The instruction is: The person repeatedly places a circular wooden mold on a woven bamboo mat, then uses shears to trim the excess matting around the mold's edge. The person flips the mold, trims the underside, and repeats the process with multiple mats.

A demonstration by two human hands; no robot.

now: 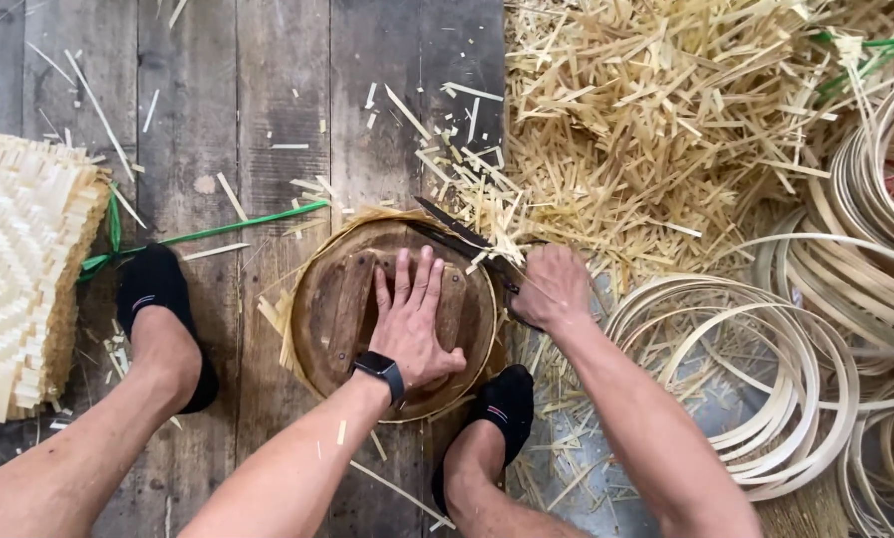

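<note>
I am pressing my left hand flat, fingers spread, on the round wooden mould that is sitting on the plank floor between my two black-socked feet. My right hand is closing tightly around the handle of a dark knife, whose blade is lying along the far right rim of the woven bamboo basket under the mould. Bamboo offcuts are heaping far right, bamboo hoops are lying right, and stacked woven mats are resting left.
</note>
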